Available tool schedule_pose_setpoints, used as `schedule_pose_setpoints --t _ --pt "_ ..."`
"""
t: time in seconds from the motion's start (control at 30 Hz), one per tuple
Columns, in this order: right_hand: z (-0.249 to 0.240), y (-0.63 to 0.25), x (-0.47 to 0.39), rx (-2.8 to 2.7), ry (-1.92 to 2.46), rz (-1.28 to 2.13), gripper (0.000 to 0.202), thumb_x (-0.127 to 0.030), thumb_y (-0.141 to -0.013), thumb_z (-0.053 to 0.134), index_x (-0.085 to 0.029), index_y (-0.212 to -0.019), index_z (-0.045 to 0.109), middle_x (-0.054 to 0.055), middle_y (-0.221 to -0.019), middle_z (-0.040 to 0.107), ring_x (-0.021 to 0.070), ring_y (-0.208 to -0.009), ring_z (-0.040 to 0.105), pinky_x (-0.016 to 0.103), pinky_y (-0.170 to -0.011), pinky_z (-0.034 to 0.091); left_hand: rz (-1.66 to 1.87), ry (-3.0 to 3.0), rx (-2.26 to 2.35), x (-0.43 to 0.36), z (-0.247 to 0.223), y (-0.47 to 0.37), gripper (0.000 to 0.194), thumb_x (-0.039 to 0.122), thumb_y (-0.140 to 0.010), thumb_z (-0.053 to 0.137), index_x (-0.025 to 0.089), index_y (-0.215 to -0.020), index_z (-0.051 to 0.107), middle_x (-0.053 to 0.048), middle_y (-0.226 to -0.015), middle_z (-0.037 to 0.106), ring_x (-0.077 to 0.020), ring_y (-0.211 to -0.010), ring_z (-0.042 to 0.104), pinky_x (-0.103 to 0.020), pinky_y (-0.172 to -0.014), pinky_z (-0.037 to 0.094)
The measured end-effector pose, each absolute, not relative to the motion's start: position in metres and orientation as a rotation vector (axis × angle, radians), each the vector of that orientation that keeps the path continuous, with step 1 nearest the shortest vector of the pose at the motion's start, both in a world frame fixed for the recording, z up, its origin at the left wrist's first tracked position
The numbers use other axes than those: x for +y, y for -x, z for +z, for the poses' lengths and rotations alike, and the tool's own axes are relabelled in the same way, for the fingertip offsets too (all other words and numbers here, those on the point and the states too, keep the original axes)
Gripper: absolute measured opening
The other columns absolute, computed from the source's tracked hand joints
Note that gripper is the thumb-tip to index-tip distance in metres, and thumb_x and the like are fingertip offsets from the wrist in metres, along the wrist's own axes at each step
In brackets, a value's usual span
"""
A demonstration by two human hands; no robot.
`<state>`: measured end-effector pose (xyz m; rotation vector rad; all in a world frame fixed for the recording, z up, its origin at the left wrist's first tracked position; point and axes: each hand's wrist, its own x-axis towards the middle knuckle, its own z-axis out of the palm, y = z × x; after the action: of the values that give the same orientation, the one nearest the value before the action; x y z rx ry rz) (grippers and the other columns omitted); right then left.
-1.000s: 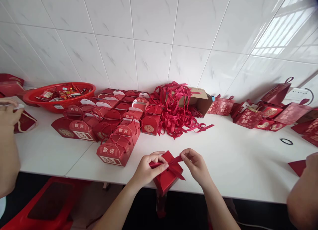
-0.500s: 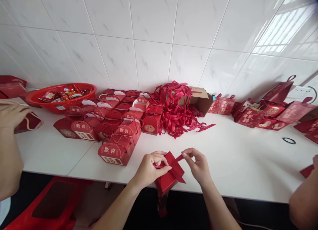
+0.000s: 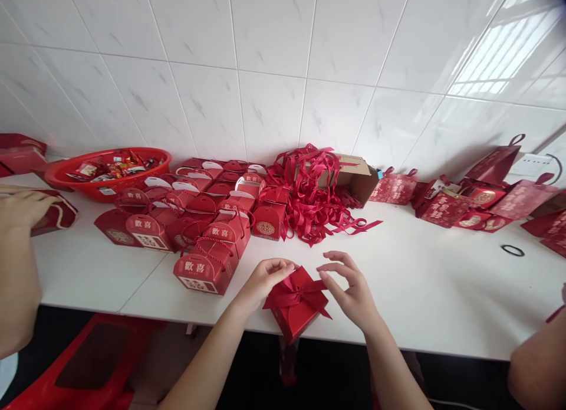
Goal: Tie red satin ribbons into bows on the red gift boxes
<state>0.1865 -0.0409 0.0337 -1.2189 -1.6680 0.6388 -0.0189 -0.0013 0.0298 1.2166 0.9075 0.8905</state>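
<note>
A red gift box (image 3: 295,326) sits at the front edge of the white table, with a red ribbon bow (image 3: 299,293) tied across its top. My left hand (image 3: 269,279) is at the box's far left corner, thumb and fingers drawn together; whatever may be between them is hidden. On the other side, my right hand (image 3: 351,292) hovers just off the bow's right end, fingers curved and apart, with nothing in them. Beyond both hands lies a tangled heap of red ribbons (image 3: 316,212).
Several finished-looking red boxes (image 3: 207,268) stand left of centre. Behind them is a red basin (image 3: 106,189) of wrapped sweets. A cardboard box (image 3: 365,183) lies against the wall. Red bags (image 3: 444,209) and a black ring (image 3: 513,251) are at right. Other people's arms reach in from both sides.
My right hand has let go of the ribbon and opened. My left hand has shifted away from the knot to the box's corner. The bow now shows spread loops.
</note>
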Motion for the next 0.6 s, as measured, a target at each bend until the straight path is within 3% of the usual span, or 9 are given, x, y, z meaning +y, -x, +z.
schedule_pose_setpoints --t 0.1,0.2,0.37,0.6 --pt "0.038 -0.173 -0.038 -1.873 1.247 0.605 0.013 -0.035 -0.084 0.06 -0.028 -0.086 0.071 0.009 -0.125 0.05 0.0308 -0.12 0.042 0.055 -0.098 0.033 0.829 -1.154 0.913 0.004 0.032 0.017 0.034 0.046 -0.076 0.065 0.014 -0.086 0.07 -0.005 -0.084 0.071 -0.0169 -0.075 0.063 -0.026 -0.069 0.046" --pt "0.039 -0.163 -0.036 -1.989 1.289 0.571 0.008 -0.033 -0.081 0.065 -0.028 -0.08 0.072 0.008 -0.129 0.048 0.0331 -0.123 0.037 0.058 -0.097 0.03 0.821 -1.181 0.929 0.008 0.033 0.016 0.034 0.047 -0.076 0.065 0.015 -0.086 0.072 -0.005 -0.084 0.071 -0.0163 -0.075 0.063 -0.024 -0.067 0.045" --pt "0.038 -0.158 -0.037 -2.051 1.326 0.559 0.009 -0.031 -0.081 0.065 -0.027 -0.076 0.071 0.007 -0.131 0.048 0.0312 -0.124 0.036 0.056 -0.099 0.03 0.826 -1.194 0.919 0.015 0.028 0.018 0.032 0.046 -0.077 0.065 0.016 -0.082 0.072 -0.006 -0.087 0.071 -0.0192 -0.088 0.063 -0.025 -0.077 0.045" --pt "0.037 -0.155 -0.038 -2.12 1.245 0.529 0.011 -0.026 -0.081 0.064 -0.024 -0.072 0.069 0.005 -0.132 0.048 0.0287 -0.125 0.036 0.051 -0.101 0.032 0.729 -1.209 0.889 0.02 0.022 0.014 0.042 0.051 -0.079 0.059 0.012 -0.082 0.072 -0.005 -0.068 0.067 -0.0165 -0.063 0.061 -0.025 -0.061 0.043"
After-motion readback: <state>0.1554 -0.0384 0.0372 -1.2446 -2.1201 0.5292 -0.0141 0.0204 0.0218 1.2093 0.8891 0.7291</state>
